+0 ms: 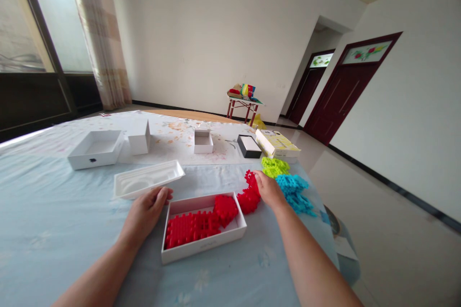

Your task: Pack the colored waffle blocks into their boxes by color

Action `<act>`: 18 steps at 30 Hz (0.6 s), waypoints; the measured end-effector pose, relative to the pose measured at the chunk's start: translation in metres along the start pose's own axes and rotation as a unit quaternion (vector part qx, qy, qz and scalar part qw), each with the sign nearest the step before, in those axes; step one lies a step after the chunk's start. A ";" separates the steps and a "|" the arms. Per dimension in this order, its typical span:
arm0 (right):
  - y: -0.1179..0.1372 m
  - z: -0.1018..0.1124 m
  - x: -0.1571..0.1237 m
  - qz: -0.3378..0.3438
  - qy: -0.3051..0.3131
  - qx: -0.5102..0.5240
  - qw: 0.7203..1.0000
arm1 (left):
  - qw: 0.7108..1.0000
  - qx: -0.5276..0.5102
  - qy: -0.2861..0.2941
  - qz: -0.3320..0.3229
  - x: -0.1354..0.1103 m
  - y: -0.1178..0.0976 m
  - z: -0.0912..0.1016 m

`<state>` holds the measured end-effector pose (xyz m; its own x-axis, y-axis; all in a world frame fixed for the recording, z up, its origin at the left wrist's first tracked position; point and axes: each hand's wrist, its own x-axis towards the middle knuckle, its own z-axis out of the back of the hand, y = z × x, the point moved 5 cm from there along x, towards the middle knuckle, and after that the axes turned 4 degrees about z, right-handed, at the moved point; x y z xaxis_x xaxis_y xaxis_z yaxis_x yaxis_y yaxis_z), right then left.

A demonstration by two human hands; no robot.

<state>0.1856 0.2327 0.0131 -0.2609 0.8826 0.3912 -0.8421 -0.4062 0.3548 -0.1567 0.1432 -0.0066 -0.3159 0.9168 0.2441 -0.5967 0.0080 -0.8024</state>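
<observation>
A shallow white box lies on the table in front of me with several red plastic blocks inside. My left hand rests at the box's left end, fingers curled against its edge. My right hand reaches over a loose pile of red blocks just right of the box, fingers bent down onto them; whether it grips one is hidden. A green block pile and a blue block pile lie beyond and to the right of that hand.
A white plastic tray sits behind the box. Farther back stand a white box lid, two small white boxes, a black-sided box and a yellow carton. The table edge drops off at right.
</observation>
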 end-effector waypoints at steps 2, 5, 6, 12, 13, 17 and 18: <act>0.001 0.001 0.000 0.001 0.007 -0.017 1.000 | 1.000 0.000 0.000 0.000 -0.001 0.000 0.001; 0.003 0.002 -0.002 -0.013 0.019 -0.050 0.999 | 1.000 -0.001 -0.002 -0.001 -0.001 -0.002 0.002; 0.003 0.003 -0.002 -0.020 0.023 -0.060 0.998 | 1.000 -0.002 -0.002 -0.001 -0.001 -0.003 0.002; 0.001 0.002 -0.004 -0.035 0.061 -0.030 0.997 | 1.000 -0.006 -0.003 0.001 -0.001 -0.004 0.002; 0.001 0.001 -0.005 -0.027 0.067 -0.007 0.997 | 1.000 -0.006 -0.002 0.000 -0.001 -0.004 0.002; 0.003 0.000 -0.009 0.007 0.088 0.068 0.994 | 1.000 -0.004 0.004 -0.005 -0.001 -0.002 0.001; 0.003 0.000 -0.010 0.013 0.095 0.083 0.992 | 1.000 -0.004 0.005 -0.005 -0.001 -0.002 0.001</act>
<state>0.1855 0.2222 0.0101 -0.3800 0.8933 0.2400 -0.7489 -0.4494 0.4870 -0.1562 0.1422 -0.0048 -0.3027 0.9207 0.2464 -0.5944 0.0198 -0.8040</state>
